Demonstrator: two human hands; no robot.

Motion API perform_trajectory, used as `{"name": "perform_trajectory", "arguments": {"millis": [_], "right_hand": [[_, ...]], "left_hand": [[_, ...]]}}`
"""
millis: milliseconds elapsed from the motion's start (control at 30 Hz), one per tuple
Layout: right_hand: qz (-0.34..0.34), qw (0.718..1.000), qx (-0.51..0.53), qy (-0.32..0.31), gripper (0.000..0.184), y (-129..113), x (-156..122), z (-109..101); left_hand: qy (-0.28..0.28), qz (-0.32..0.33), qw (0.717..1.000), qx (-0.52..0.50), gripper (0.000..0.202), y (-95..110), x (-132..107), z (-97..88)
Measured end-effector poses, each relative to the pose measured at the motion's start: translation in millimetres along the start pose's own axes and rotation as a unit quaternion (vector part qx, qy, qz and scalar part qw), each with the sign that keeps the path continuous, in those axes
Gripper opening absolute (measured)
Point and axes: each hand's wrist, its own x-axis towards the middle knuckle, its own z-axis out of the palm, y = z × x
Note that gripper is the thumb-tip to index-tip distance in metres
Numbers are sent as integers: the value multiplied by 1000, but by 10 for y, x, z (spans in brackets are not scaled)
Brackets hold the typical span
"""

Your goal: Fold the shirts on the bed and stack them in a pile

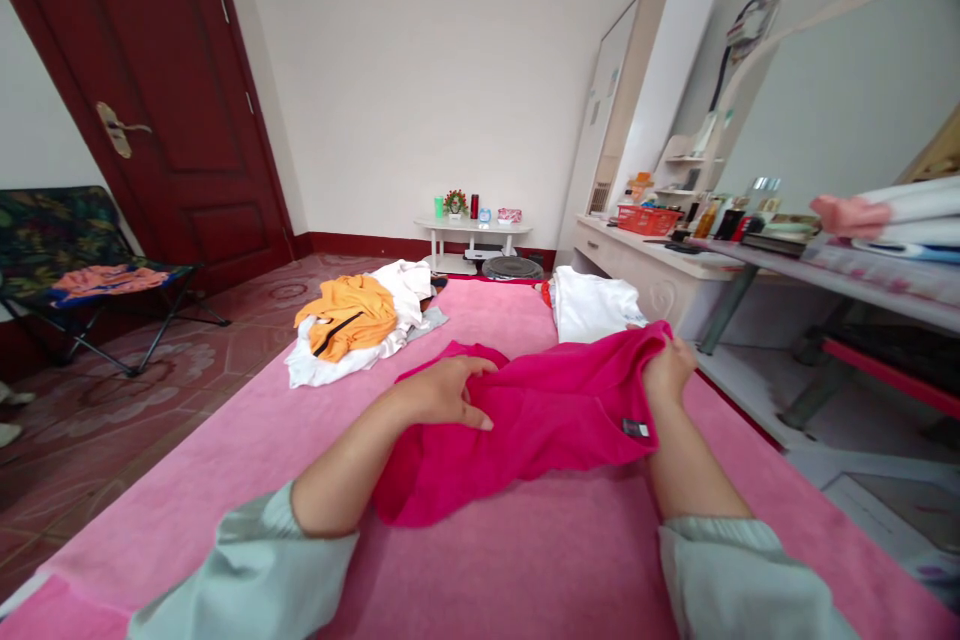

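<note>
A magenta shirt (540,415) lies sideways across the pink bedspread in front of me, partly lifted and creased. Its dark label (635,428) shows near the right end. My right hand (670,370) is closed on that end and holds the edge up; some fingers are hidden behind the cloth. Over the left part rests my left hand (448,390), thumb and fingers apart, touching the fabric.
Beyond my left hand is a loose clothes pile with an orange garment (352,315) on top. White folded clothing (596,302) lies at the bed's far right. A dressing table (637,255) and a grey-topped table (885,270) stand to the right, a folding chair (60,220) to the left.
</note>
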Motion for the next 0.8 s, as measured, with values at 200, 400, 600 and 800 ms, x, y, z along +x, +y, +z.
{"name": "perform_trajectory", "arguments": {"millis": [200,400,600,800], "right_hand": [[2,1000,1,2,10,23,19,-19],[53,997,-33,-49,21,38,-171,99],[132,893,-234,-361,35,-69,-562,194],[-39,675,-462,-574,88,-152,-875,234]], "left_hand": [[-7,14,995,101,12,104,-51,-101],[542,-95,815,179,20,-111,-235,-819],[502,-199,840,50,25,-729,-138,-719],[287,-168,933,135,47,-806,-16,-209]]}}
